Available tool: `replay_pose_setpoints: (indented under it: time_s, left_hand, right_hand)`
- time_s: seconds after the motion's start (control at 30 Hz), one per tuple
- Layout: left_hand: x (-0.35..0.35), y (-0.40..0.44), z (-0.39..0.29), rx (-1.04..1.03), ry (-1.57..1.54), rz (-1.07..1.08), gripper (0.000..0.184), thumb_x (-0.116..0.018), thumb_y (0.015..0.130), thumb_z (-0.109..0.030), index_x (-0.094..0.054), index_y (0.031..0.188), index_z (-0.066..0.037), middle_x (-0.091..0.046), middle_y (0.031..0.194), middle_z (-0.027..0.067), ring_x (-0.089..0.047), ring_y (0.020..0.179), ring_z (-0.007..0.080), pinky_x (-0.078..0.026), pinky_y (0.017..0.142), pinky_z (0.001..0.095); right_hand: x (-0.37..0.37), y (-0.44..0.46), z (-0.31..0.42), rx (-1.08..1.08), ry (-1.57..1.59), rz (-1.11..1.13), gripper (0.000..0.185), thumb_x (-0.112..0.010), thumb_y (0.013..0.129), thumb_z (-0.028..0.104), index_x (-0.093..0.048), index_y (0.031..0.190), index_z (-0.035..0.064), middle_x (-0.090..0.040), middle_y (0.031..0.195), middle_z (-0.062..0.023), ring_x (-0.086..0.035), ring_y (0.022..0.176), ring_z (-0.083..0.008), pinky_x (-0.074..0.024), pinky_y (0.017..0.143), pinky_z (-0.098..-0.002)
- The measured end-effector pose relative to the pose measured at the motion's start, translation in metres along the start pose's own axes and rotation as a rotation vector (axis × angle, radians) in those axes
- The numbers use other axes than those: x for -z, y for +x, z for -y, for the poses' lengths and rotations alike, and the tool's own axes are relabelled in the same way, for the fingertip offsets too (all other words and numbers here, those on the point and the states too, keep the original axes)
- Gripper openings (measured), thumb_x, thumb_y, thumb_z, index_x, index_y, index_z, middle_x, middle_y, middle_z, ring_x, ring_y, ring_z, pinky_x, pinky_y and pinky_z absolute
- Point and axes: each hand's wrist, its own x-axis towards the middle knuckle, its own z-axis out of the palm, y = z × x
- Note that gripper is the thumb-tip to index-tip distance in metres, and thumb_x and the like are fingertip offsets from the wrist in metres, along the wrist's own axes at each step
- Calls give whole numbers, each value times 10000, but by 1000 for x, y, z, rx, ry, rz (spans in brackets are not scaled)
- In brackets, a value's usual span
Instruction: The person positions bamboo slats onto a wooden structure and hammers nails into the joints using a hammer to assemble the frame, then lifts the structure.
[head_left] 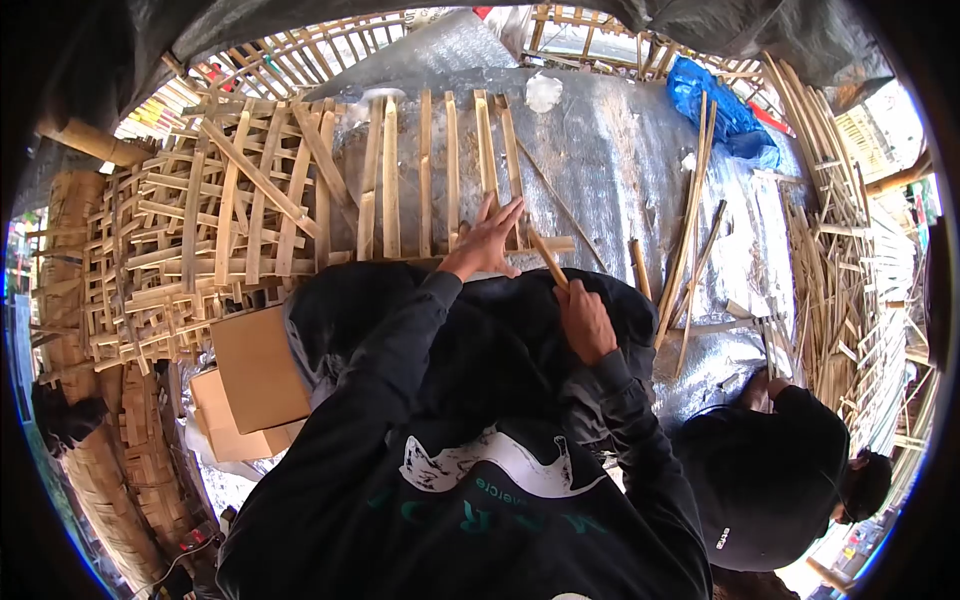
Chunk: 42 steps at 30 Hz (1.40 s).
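Fingers spread, my left hand [485,240] rests at the lower ends of the rightmost upright bamboo slats [487,150]. It seems to touch them, though its palm side is hidden. My right hand [588,318] is closed around a light brown wooden stick [548,258], which points up and left toward the slats. Whether the stick has a tool head at its far end I cannot make out. Several parallel slats lie in a row across a horizontal bamboo strip [550,244], just in front of my knees.
Stacked bamboo lattice panels [165,220] lie on the left, above a cardboard box [262,370]. A silvery sheet [620,150] covers the floor. Loose strips [690,220], a blue plastic sheet [715,110] and a bamboo pile [835,300] are to the right. Another person [765,470] crouches at lower right.
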Motion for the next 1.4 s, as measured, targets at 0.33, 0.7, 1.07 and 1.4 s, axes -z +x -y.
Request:
replay_pose_setpoints:
  time_s: [0.33, 0.7, 1.07, 1.4]
  left_hand:
    - [-11, 1, 5, 33, -1, 66, 1433, -948, 505, -507, -194, 1663, -129, -220, 1723, 19, -95, 1551, 526, -330, 1199, 660]
    - [-6, 2, 3, -54, 8, 2, 1381, -913, 532, -555, -246, 1640, -69, -263, 1708, 55, -104, 1556, 507, -301, 1237, 606]
    - [1, 0, -4, 23, 41, 48, 1332, -887, 541, -644, -323, 1617, -96, -280, 1696, 77, -140, 1556, 480, -415, 1075, 746]
    - [-2, 0, -1, 11, 0, 31, 1370, -935, 527, -485, -211, 1658, -215, -183, 1732, -44, -117, 1553, 508, -397, 1015, 819]
  right_hand:
    - [-16, -16, 5, -42, 20, -40, 278, -583, 1066, 276, -478, 986, 32, -599, 639, -293, -612, 634, -525, -495, 564, -612]
    - [-21, -18, 3, -154, 60, 16, 300, -560, 1077, 279, -451, 977, 18, -637, 670, -286, -627, 622, -518, -498, 549, -602]
    - [-46, -25, -15, -137, 103, 44, 307, -560, 1074, 299, -456, 982, 25, -630, 725, -286, -643, 670, -511, -496, 559, -626]
    - [-29, -15, 4, -257, 331, -82, 290, -563, 1073, 286, -469, 980, 28, -605, 678, -279, -646, 692, -503, -520, 569, -585]
